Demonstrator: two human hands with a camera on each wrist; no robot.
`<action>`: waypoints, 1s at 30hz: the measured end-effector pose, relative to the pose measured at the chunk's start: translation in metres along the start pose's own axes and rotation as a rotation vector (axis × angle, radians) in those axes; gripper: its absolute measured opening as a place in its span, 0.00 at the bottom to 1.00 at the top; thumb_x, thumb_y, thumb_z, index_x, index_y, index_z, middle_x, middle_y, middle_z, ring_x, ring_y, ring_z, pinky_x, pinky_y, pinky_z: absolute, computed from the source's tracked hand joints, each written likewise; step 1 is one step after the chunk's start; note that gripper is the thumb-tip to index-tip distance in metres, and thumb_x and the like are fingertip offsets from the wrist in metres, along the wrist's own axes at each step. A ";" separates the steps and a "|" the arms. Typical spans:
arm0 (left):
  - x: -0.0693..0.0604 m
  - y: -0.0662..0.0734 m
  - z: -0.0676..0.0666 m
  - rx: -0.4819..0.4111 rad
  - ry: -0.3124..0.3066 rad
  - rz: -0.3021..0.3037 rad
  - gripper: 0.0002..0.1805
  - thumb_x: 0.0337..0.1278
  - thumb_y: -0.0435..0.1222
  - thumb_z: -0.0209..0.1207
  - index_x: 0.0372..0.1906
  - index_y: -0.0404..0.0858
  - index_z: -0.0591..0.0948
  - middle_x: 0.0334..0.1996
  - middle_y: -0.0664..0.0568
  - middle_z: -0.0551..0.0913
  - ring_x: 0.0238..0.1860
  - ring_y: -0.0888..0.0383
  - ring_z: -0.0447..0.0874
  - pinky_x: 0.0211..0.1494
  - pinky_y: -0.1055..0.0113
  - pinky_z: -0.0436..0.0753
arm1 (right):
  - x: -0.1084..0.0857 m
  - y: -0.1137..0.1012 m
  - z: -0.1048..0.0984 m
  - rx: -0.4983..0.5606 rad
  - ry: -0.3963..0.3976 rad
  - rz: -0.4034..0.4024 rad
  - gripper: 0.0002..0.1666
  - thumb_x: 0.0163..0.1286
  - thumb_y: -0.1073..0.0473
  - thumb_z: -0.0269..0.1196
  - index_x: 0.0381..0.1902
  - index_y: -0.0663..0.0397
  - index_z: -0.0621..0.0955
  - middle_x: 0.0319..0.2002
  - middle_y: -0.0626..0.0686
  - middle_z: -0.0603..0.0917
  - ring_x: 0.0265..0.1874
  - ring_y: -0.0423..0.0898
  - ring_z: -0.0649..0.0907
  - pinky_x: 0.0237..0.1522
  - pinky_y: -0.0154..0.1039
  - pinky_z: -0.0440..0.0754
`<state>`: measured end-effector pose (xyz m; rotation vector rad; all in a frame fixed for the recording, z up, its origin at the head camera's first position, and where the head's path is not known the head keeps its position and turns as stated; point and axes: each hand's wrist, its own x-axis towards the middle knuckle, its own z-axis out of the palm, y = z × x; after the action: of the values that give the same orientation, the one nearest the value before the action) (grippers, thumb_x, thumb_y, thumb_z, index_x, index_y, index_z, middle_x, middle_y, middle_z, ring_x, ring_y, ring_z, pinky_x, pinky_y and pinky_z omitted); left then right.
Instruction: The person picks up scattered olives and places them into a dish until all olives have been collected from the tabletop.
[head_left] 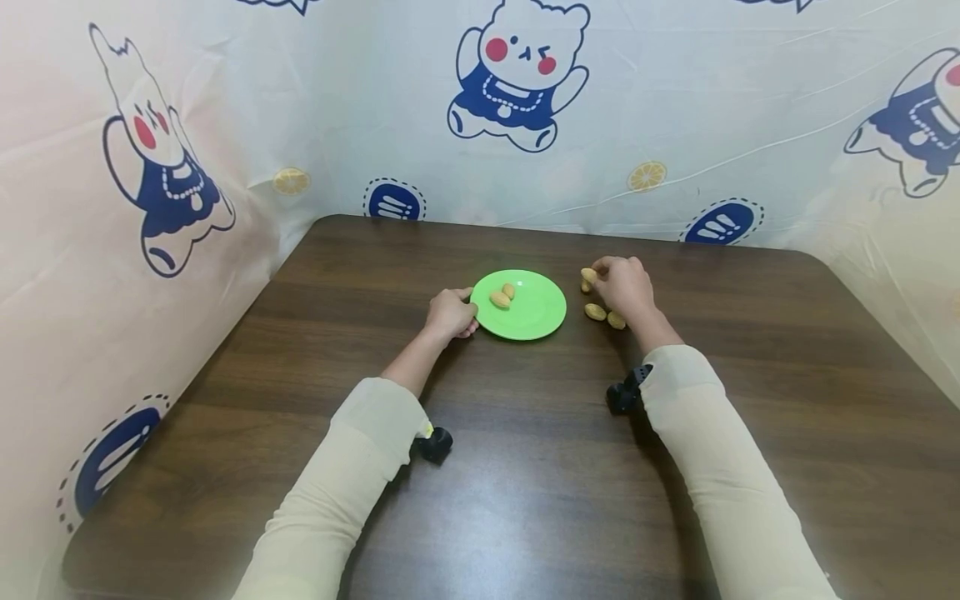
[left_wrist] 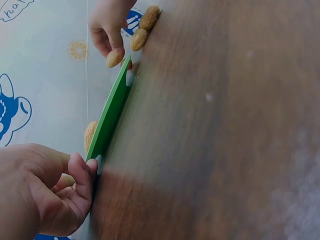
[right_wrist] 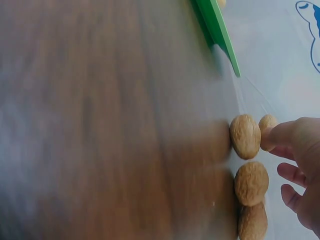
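My left hand (head_left: 452, 315) grips the left rim of a bright green plate (head_left: 536, 312), thumb on top and fingers below. Two tan nuts in their shells lie on the plate's left half, a larger nut (head_left: 500, 300) and a smaller one (head_left: 508, 290). Right of the plate, my right hand (head_left: 627, 287) pinches another shelled-in nut (left_wrist: 115, 59) between thumb and fingertips, just above the table. Beneath and beside that hand, more nuts rest on the wood: one nut (right_wrist: 245, 136) close under the fingers, a second nut (right_wrist: 251, 183) and a third nut (right_wrist: 253, 221) nearer the wrist.
The dark brown wooden table (head_left: 525, 483) extends around the plate on every side. A pale curtain (head_left: 360, 100) with blue cartoon figures hangs behind the table and along its left side. Small black cameras (head_left: 435, 446) sit at both wrists.
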<state>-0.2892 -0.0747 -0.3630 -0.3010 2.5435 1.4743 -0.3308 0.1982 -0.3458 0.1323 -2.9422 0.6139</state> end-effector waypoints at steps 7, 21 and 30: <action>0.001 0.000 0.001 0.018 0.004 -0.002 0.26 0.63 0.31 0.47 0.67 0.45 0.67 0.14 0.49 0.77 0.09 0.64 0.70 0.17 0.75 0.77 | 0.000 -0.012 0.002 0.052 0.002 -0.008 0.17 0.62 0.59 0.63 0.50 0.54 0.80 0.39 0.55 0.82 0.41 0.53 0.70 0.41 0.50 0.72; 0.001 -0.003 0.000 0.009 0.004 0.023 0.26 0.62 0.31 0.47 0.66 0.44 0.67 0.15 0.49 0.78 0.10 0.64 0.71 0.17 0.75 0.77 | 0.001 -0.039 0.012 0.082 -0.026 -0.104 0.15 0.65 0.59 0.61 0.49 0.55 0.80 0.41 0.55 0.81 0.45 0.52 0.71 0.43 0.47 0.73; 0.000 -0.003 0.000 0.009 -0.002 0.022 0.26 0.63 0.32 0.47 0.67 0.45 0.66 0.16 0.48 0.78 0.11 0.64 0.71 0.18 0.75 0.77 | 0.004 -0.053 0.021 0.084 -0.079 -0.100 0.15 0.67 0.56 0.59 0.50 0.54 0.80 0.44 0.53 0.79 0.43 0.50 0.71 0.42 0.45 0.73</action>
<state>-0.2882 -0.0762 -0.3655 -0.2710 2.5597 1.4695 -0.3308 0.1407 -0.3433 0.3173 -2.9631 0.7330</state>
